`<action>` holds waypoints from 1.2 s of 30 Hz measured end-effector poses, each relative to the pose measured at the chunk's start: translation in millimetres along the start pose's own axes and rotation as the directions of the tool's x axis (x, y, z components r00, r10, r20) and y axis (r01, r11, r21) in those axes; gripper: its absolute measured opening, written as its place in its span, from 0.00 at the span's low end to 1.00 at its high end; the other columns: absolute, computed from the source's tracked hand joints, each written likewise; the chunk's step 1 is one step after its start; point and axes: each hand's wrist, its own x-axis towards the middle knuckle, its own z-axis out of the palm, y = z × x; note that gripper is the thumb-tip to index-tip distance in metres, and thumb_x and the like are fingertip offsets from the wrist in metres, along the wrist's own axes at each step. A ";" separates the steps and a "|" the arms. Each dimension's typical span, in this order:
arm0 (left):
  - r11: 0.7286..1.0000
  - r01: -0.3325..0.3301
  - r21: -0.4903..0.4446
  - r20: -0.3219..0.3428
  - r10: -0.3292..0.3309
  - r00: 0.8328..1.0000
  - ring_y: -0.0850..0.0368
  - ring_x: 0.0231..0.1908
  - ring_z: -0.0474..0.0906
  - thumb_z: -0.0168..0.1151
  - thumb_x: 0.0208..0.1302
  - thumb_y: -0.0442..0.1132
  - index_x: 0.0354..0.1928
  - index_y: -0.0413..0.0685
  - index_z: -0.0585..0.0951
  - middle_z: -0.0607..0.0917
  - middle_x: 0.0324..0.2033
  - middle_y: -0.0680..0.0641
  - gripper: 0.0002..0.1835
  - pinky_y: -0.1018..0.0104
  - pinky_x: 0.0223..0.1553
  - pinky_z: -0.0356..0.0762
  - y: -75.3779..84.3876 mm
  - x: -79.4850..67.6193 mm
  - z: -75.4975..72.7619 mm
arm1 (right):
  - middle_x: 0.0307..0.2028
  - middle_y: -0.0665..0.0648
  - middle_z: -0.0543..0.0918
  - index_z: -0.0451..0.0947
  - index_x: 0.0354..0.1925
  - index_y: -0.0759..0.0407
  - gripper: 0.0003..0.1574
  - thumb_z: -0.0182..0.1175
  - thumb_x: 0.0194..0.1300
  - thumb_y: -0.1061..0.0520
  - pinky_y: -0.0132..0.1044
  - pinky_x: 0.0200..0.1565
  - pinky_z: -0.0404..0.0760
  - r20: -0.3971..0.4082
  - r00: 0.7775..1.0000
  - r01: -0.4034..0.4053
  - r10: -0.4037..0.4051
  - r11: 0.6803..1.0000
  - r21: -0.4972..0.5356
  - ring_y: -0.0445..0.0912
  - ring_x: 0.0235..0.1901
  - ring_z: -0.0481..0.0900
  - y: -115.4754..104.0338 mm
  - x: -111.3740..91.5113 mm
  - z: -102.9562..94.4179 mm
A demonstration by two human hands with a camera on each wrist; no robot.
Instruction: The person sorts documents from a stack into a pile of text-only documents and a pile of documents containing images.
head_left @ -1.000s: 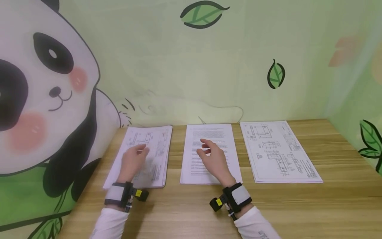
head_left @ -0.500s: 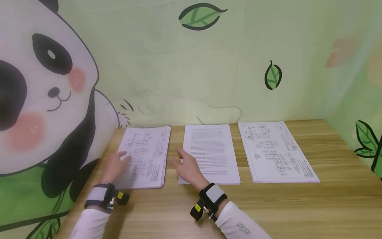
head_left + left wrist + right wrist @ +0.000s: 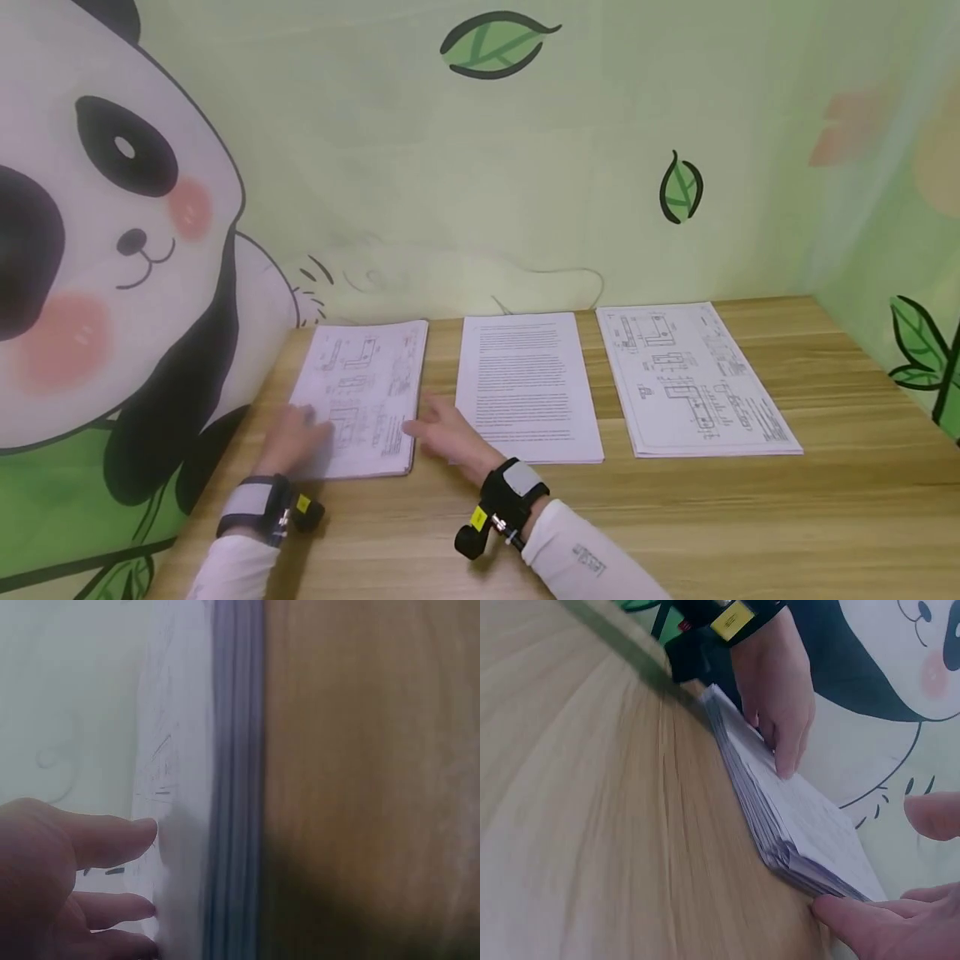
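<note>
A thick stack of printed drawing sheets [image 3: 367,358] lies at the left of the table. My left hand [image 3: 288,442] is at its left edge, thumb extended over the top sheet; in the left wrist view the fingers [image 3: 116,907] look fairly straight. By the stack's right edge is my right hand [image 3: 453,437]. In the right wrist view its fingers [image 3: 847,919] touch the side of the stack, while the thumb [image 3: 934,816] stands apart above the sheets. Neither hand is curled round the paper. The stack's left edge is partly hidden by the left hand.
A stack of text pages [image 3: 525,383] lies in the middle, just beyond my right hand. Further right is another stack of drawing sheets [image 3: 693,375]. All rest on a wood-grain table [image 3: 675,517] against a printed panda backdrop [image 3: 390,167].
Both hands have moved left and lower, from above the left and middle stacks to either side of the left stack. The stacks themselves stay where they were.
</note>
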 end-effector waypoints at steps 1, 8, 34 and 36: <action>1.000 -0.008 0.012 -0.007 0.008 1.000 0.27 0.58 0.60 0.53 0.62 0.43 0.65 0.28 0.59 0.60 0.62 0.23 0.35 0.32 0.55 0.65 -0.4 0.5 1.2 | 0.65 0.69 0.65 0.47 0.72 0.61 0.48 0.58 0.62 0.52 0.53 0.61 0.71 0.010 1.000 -0.013 0.012 0.999 0.040 0.56 0.60 0.71 0.1 1.2 1.6; 0.999 -0.042 0.029 0.000 0.042 0.999 0.26 0.62 0.56 0.50 0.64 0.45 0.67 0.29 0.56 0.60 0.64 0.24 0.36 0.32 0.61 0.57 0.8 1.2 6.4 | 0.57 0.65 0.76 0.51 0.69 0.65 0.39 0.52 0.64 0.58 0.48 0.57 0.76 0.022 1.000 -0.024 0.020 0.975 0.222 0.51 0.52 0.78 -0.6 7.6 5.4; 0.988 -0.016 -0.154 0.038 0.022 0.999 0.34 0.69 0.49 0.46 0.66 0.59 0.72 0.41 0.49 0.53 0.71 0.33 0.42 0.36 0.66 0.54 16.6 -22.6 8.4 | 0.50 0.62 0.81 0.68 0.62 0.59 0.33 0.47 0.56 0.70 0.34 0.37 0.76 -0.201 0.979 0.000 0.024 0.993 0.118 0.47 0.40 0.78 5.4 6.4 -12.1; 0.983 0.006 -0.185 0.028 0.000 1.000 0.34 0.70 0.46 0.44 0.66 0.61 0.73 0.43 0.44 0.49 0.72 0.34 0.43 0.36 0.67 0.50 15.9 -22.1 8.8 | 0.52 0.61 0.80 0.67 0.63 0.58 0.32 0.48 0.58 0.68 0.35 0.40 0.77 -0.196 0.980 0.006 0.017 0.993 0.117 0.48 0.43 0.78 4.2 3.9 -17.9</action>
